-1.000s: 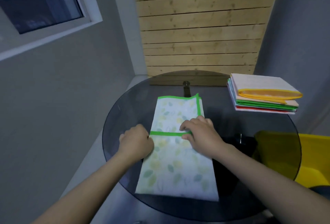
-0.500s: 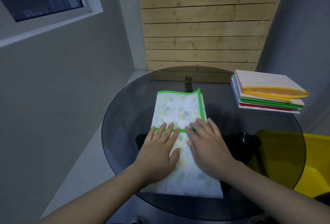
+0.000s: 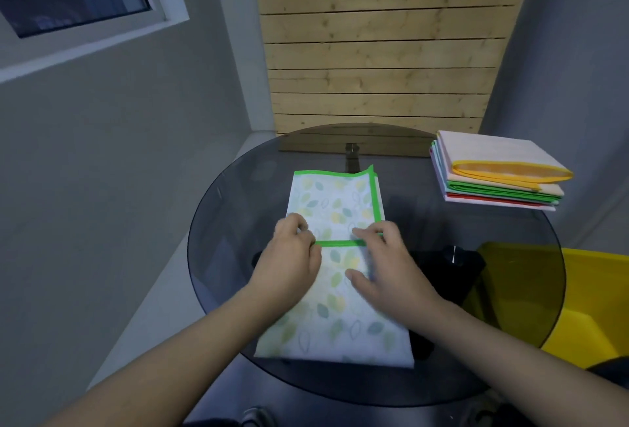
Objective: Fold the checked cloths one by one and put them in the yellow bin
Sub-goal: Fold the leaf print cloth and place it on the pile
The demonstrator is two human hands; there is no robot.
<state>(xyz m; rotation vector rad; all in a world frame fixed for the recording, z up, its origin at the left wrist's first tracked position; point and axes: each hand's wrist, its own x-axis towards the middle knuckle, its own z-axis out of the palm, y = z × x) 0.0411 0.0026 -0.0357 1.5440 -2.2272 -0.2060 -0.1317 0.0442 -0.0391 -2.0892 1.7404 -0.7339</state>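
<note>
My left hand (image 3: 289, 258) and right hand (image 3: 386, 265) each pinch the green hem across the leaf-printed cloth (image 3: 337, 203), which lies on the glass table (image 3: 235, 222).

A round dark glass table (image 3: 238, 222) fills the centre and lower frame. A green-bordered leaf-print cloth (image 3: 337, 317) lies on it at centre and reaches down to the table's lower edge, its upper part folded back over itself. The left hand (image 3: 289, 263) and right hand (image 3: 384, 266) sit side by side on the cloth, at the flap's lower edge. A stack of folded coloured cloths (image 3: 493, 171) rests on the table at upper right. A yellow plastic bin (image 3: 595, 307) stands at the frame's right edge, partly beneath the table.
</note>
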